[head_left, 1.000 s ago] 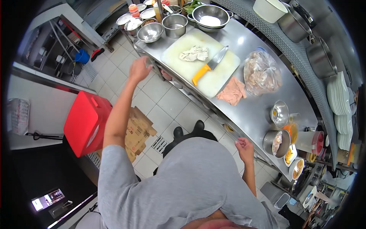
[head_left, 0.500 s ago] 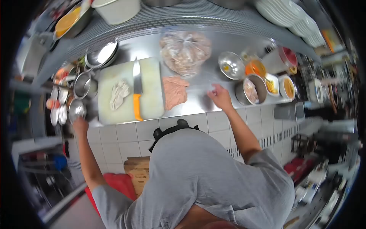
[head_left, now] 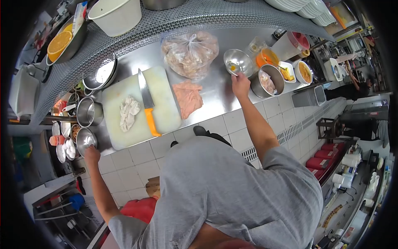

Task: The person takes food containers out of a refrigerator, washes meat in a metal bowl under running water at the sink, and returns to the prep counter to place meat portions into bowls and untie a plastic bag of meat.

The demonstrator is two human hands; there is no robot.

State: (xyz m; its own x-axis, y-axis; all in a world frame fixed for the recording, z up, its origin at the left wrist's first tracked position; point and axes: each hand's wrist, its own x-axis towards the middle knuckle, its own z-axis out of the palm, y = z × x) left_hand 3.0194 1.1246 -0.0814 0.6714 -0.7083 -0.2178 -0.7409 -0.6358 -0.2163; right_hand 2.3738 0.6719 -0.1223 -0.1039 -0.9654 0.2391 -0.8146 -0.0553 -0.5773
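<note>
My left hand (head_left: 92,155) pinches the near rim of a small metal bowl (head_left: 85,139) at the left end of the steel counter. At the right, my right hand (head_left: 241,85) is closed on the rim of another metal bowl (head_left: 239,61), which has a bit of yellow inside. Beside that hand stands a deep metal pot (head_left: 279,76) holding pale raw meat (head_left: 267,82). Between my arms lies a flat piece of raw chicken (head_left: 187,98), against the white cutting board (head_left: 166,89). An orange-handled knife (head_left: 147,99) and a crumpled white cloth (head_left: 129,113) rest on the board.
Behind the chicken sits a clear plastic bag of raw meat (head_left: 190,53). An orange bowl (head_left: 267,57), a white dish (head_left: 287,71) and a tub of orange-brown sauce (head_left: 304,72) stand at the right. Overhead runs a perforated shelf (head_left: 166,24) with stacked plates (head_left: 304,10).
My right hand has moved from over the counter to the metal bowl's rim and closed on it. The left hand stays at its bowl. The view has shifted a little.
</note>
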